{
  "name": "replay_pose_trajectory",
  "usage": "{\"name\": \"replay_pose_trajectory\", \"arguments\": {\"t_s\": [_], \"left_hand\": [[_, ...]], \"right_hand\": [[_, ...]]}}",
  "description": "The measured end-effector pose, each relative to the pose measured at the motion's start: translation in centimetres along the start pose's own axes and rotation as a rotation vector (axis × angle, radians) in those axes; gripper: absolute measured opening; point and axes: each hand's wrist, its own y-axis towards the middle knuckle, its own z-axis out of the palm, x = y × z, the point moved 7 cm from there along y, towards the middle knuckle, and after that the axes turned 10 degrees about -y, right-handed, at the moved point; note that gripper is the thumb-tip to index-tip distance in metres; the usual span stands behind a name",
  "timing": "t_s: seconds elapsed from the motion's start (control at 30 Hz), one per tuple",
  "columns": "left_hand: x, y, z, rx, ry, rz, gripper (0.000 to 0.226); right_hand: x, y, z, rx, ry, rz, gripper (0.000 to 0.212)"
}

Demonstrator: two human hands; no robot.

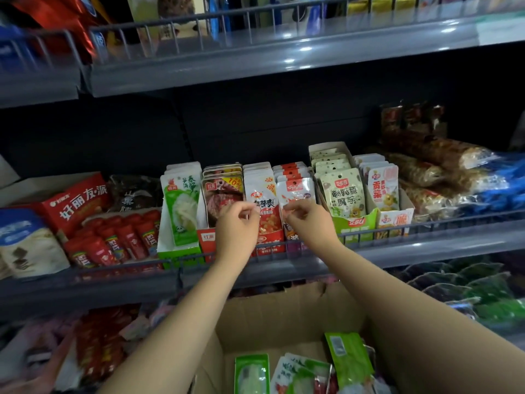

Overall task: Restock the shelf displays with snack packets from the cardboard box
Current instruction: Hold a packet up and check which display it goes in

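- Grey metal shelving (284, 56) with wire front rails fills the view, and the middle shelf carries a row of upright display cartons full of snack packets.
- Both arms reach up to that row from below.
- The left hand (237, 223) has its fingers curled in front of the red-and-white packets (262, 194); whether it pinches one cannot be told.
- The right hand (308, 220) is curled too, its fingertips at the lower edge of the front white-and-red packet (295, 191) in the next carton, seemingly pinching it.
- Just left stand brown meat packets (223, 191) and a green-and-white packet (180, 206).
- Right of the hands are green quail-egg packets (342, 191).
- The cardboard box (284, 314) sits open below the arms, with green and white packets (350, 358) lying inside.
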Motion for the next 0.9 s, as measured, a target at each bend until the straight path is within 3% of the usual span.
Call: {"name": "replay_pose_trajectory", "arguments": {"t_s": [0.1,0.2,0.47,0.7,0.9], "left_hand": [[0.6,-3.7,0.9,0.046,-0.052,0.007,0.016],[3.1,-7.2,2.5,0.121,-0.111,-0.097,0.014],[11.2,-15.5,8.3,0.294,-0.234,-0.516,0.011],[17.7,-20.9,14.3,0.426,-0.201,-0.821,0.017],[21.0,-23.3,17.8,0.448,-0.277,-1.044,0.017]], "right_hand": [[-1.0,-3.5,-0.5,-0.031,-0.054,-0.060,0.012],[-3.3,-6.9,-0.3,-0.026,-0.047,-0.050,0.012],[-15.2,-13.1,3.3,0.167,-0.170,0.283,0.026],[-24.6,-15.6,5.4,0.395,-0.344,0.573,0.045],[-28.3,-16.1,7.0,0.556,-0.434,0.618,0.047]]}}
